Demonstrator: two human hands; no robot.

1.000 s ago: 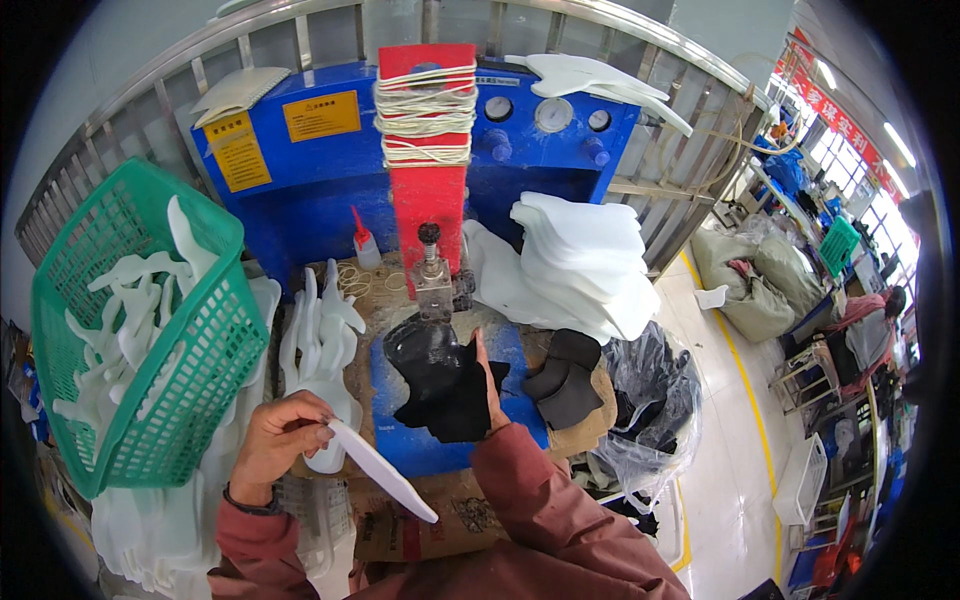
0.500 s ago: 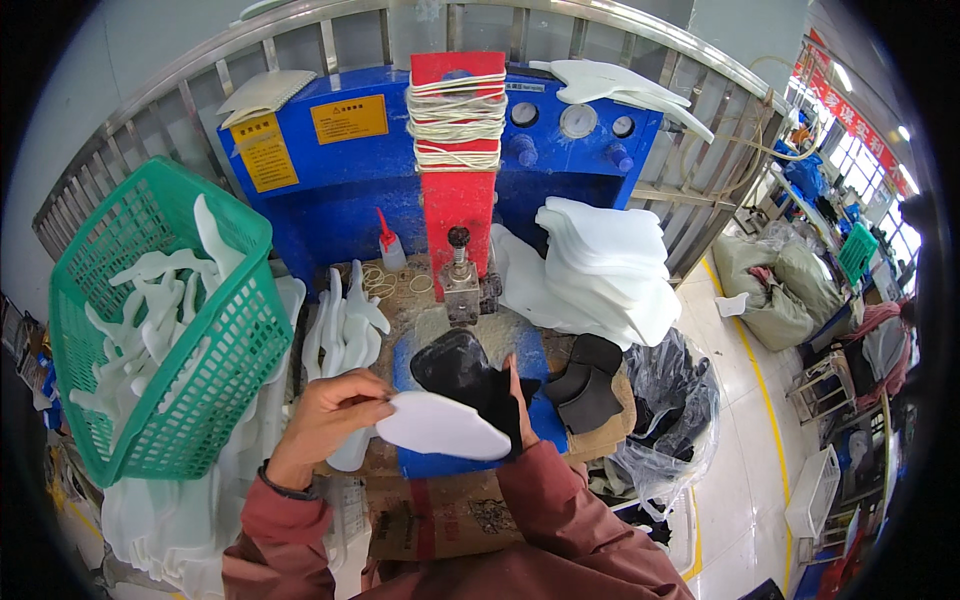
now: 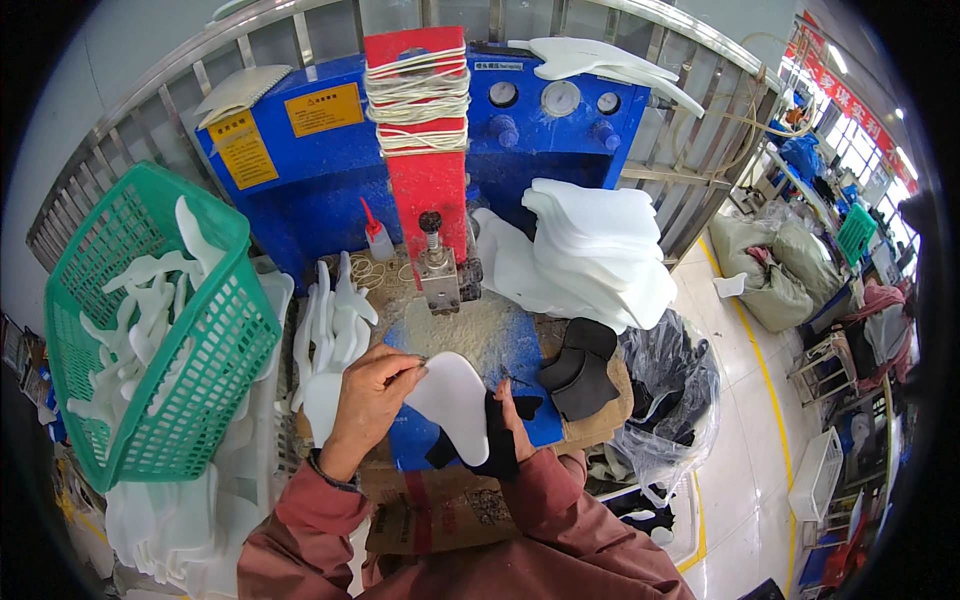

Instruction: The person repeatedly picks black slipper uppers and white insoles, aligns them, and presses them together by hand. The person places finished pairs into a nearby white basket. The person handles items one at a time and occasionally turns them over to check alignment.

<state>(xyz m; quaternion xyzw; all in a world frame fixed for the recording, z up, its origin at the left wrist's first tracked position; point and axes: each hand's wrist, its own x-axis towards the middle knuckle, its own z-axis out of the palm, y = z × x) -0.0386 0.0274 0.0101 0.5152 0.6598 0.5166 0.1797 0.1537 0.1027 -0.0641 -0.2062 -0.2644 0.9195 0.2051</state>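
My left hand pinches the upper left edge of a flat, curved white foam-like insert. The insert stands nearly upright, its narrow end pointing down. Behind its lower part is a black fabric piece, partly hidden. My right hand grips that fabric at its right side, with the thumb up; its other fingers are mostly hidden. Both pieces are above a blue board dusted with pale powder. Just beyond them a metal machine head hangs from a red arm wound with cord.
At the left a green basket holds several white pieces. More white pieces are stacked at the right. Dark curved pads lie beside the board, near a clear plastic bag. A red-tipped bottle stands behind.
The white insert has swung from lying sideways to nearly upright and now overlaps the black fabric. The fabric has dropped lower, and my left hand has moved up and right. The view has shifted.
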